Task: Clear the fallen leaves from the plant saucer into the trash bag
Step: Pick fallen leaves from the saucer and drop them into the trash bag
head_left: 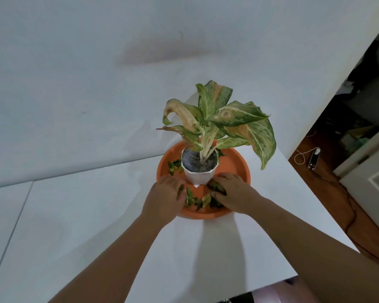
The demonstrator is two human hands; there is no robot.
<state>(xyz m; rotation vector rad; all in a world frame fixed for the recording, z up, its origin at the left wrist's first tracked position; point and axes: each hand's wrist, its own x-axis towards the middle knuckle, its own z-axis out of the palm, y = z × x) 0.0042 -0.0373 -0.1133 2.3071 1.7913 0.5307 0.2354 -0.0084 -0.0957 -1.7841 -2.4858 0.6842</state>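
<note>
An orange plant saucer (236, 165) sits on a white table and carries a white pot (199, 177) with a variegated green and yellow plant (223, 119). Several small fallen leaves (198, 201) lie piled in the saucer's near part, between my two hands. More fallen leaves (174, 166) lie to the left of the pot. My left hand (165, 197) rests on the saucer's near left side, its fingers touching the pile. My right hand (232, 191) sits on the near right side with leaves under its fingers. No trash bag is in view.
The white table (96, 215) stands against a pale wall. Its right edge runs diagonally past the saucer. Beyond that edge, on a brown wooden floor, lie a cable and a small dark device (313, 159), next to a white door (372, 178).
</note>
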